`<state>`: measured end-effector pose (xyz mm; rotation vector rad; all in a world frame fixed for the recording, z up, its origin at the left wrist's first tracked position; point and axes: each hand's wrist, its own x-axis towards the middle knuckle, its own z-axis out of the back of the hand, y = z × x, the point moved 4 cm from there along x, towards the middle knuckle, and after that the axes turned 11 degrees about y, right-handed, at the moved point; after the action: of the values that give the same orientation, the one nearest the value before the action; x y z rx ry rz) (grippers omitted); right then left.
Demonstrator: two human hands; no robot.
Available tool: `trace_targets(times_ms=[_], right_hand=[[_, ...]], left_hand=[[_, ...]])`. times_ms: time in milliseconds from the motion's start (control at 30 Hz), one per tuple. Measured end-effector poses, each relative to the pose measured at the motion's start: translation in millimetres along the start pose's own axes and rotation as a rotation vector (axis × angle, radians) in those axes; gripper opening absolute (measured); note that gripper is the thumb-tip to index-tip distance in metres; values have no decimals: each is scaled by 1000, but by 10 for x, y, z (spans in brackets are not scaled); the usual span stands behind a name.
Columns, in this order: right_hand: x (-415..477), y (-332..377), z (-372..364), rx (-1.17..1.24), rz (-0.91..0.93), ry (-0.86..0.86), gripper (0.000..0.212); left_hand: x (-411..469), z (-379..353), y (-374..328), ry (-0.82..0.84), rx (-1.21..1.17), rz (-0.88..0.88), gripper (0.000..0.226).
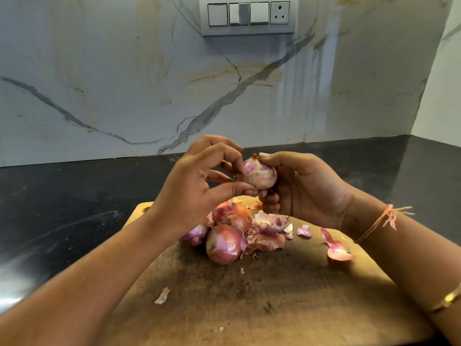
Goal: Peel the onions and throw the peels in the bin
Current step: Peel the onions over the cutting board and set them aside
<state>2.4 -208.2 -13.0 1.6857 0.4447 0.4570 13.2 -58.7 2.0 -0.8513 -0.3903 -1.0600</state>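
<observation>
**Q:** Where is the onion (pixel 259 174)?
**A:** Centre frame, above the cutting board (pixel 274 295). The right hand (pixel 306 191) curls round it, and the left hand (pixel 199 186) pinches its left side.

**Q:** How will it handle?
**A:** Probably light, firm and slick where bare. The papery skin tears easily, so catch a loose edge. More onions (pixel 222 245) and peels (pixel 269 236) lie just below.

One wide-angle head camera looks forward and down, close over the left hand (pixel 192 181) and right hand (pixel 306 191). It faces a marble backsplash (pixel 124 71) beyond the chopping board (pixel 274 295).
</observation>
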Motion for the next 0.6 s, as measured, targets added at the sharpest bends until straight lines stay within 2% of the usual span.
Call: trace_targets(times_ms=[167,267,367,500,600], right_hand=[[2,18,10,9,28,-15,28],[6,34,16,1,55,-32,36],[11,51,50,3,77,-80,32],[6,42,41,-12,61,-61,28],[2,40,23,-22,56,-54,28]], left_hand=[[4,10,-27,-29,29,10,14],[-3,37,-7,-68,73,10,15],[-7,58,1,-90,143,-15,20],[4,41,-35,-39,273,-99,32],[3,28,-49,-15,329,-133,29]])
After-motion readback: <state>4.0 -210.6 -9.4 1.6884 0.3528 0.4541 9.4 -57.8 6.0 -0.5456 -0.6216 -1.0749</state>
